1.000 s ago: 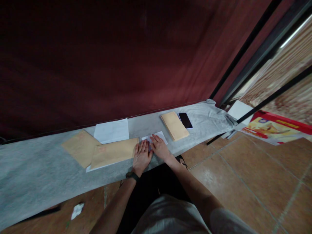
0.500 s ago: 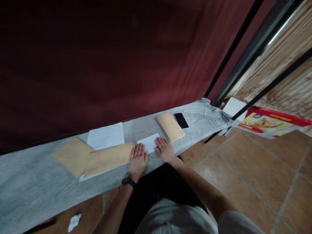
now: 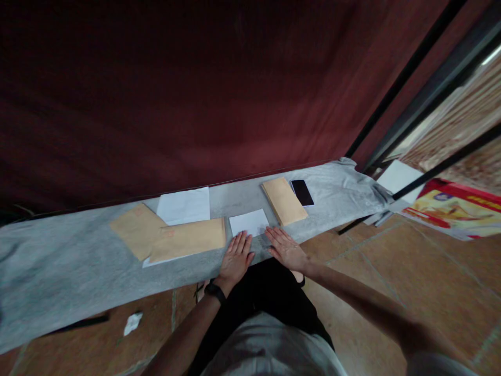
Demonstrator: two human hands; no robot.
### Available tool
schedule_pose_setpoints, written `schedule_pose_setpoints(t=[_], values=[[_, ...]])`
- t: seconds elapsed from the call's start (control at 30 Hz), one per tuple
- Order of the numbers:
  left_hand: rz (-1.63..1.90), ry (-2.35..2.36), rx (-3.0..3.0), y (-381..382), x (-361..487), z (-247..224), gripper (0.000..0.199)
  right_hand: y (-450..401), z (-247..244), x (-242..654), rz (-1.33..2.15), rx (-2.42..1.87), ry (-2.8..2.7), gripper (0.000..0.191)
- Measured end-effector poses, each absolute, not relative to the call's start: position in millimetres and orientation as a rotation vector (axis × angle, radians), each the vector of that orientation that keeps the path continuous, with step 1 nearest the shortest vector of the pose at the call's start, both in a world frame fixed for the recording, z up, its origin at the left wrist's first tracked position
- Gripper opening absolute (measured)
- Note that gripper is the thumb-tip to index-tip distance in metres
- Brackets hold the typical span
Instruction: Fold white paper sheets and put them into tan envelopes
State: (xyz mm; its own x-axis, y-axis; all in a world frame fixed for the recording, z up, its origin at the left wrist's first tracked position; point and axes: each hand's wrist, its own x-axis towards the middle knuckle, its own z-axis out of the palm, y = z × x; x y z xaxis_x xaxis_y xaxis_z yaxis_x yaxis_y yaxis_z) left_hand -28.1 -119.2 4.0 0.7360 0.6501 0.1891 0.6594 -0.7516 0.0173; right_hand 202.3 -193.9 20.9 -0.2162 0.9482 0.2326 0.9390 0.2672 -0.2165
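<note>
A small white sheet of paper (image 3: 249,221), apparently folded, lies flat on the grey cloth-covered bench in front of me. My left hand (image 3: 236,257), with a dark band on its wrist, rests palm down with fingers stretched out at the paper's lower left edge. At its lower right corner lies my right hand (image 3: 287,248), also flat and open. Left of the paper, a brown envelope (image 3: 195,239) overlaps another brown envelope (image 3: 136,227), with a white edge showing underneath. A stack of brown envelopes (image 3: 285,202) sits to the right.
Larger white sheets (image 3: 185,205) lie at the back left of the bench (image 3: 78,266). A dark-screened phone (image 3: 302,192) is beside the envelope stack. A dark red panel (image 3: 219,104) rises behind. A red and yellow box (image 3: 457,209) stands on the tiled floor at right.
Both hands have slid back from the middle of the white paper toward its near edge, uncovering more of it. The camera view has shifted slightly.
</note>
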Motion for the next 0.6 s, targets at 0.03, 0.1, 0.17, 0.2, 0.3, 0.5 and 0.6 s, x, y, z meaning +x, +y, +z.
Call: schedule_pose_setpoints(t=[0.03, 0.1, 0.17, 0.2, 0.3, 0.5, 0.6], values=[[-0.289, -1.093, -2.875, -119.1, -28.3, 2.9, 0.055, -202.0, 24.9, 210.9, 0.040, -1.698, -2.262, 0.059], [-0.300, -1.104, -2.875, -119.2, -28.3, 1.4, 0.055, -217.2, 33.6, 229.9, 0.060, -1.636, -2.323, 0.061], [-0.308, -1.106, -2.883, -119.2, -28.4, 0.5, 0.055, -230.3, 42.0, 248.1, 0.098, -1.609, -2.347, 0.062], [-0.308, -1.103, -2.889, -119.1, -28.6, 0.2, 0.055, -236.1, 45.4, 255.6, 0.124, -1.600, -2.354, 0.062], [-0.305, -1.090, -2.901, -118.6, -30.0, -1.1, 0.057, -249.2, 50.5, 265.5, 0.196, -1.624, -2.298, 0.061], [-0.346, -1.062, -2.901, -119.0, -32.1, -4.0, 0.060, -240.9, 33.8, 221.1, 0.202, -1.652, -2.039, 0.062], [-0.368, -1.044, -2.915, -118.8, -32.7, -3.6, 0.060, -221.6, 21.1, 188.3, 0.146, -1.680, -1.887, 0.061]])
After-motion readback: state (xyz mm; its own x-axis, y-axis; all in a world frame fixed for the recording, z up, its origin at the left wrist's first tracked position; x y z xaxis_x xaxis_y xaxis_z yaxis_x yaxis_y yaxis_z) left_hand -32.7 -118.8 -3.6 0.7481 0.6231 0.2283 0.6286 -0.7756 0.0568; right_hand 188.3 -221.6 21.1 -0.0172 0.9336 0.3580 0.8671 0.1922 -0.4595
